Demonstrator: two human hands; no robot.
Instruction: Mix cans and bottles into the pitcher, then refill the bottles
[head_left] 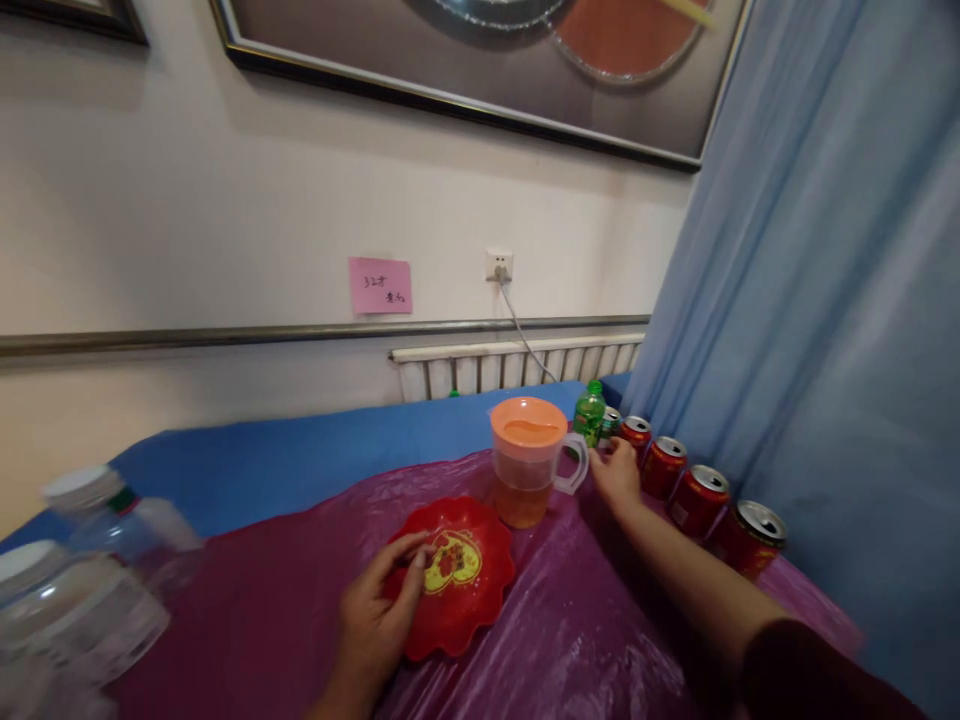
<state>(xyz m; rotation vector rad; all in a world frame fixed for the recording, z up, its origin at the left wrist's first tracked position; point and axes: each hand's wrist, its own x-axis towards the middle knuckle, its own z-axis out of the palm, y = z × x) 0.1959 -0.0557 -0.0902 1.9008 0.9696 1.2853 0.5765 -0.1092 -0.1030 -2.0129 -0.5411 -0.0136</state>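
Plate: under left hand — thumb and forefinger close, pinch unclear
Right hand: near jug — grip unclear

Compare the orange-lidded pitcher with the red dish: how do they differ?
The pitcher is tall and upright, while the dish is wide and shallow. The pitcher has a see-through body under an orange lid; the dish is opaque red with a yellow pattern and wavy rim. The pitcher holds amber liquid, whereas no liquid shows in the dish. Both rest on the purple plastic sheet.
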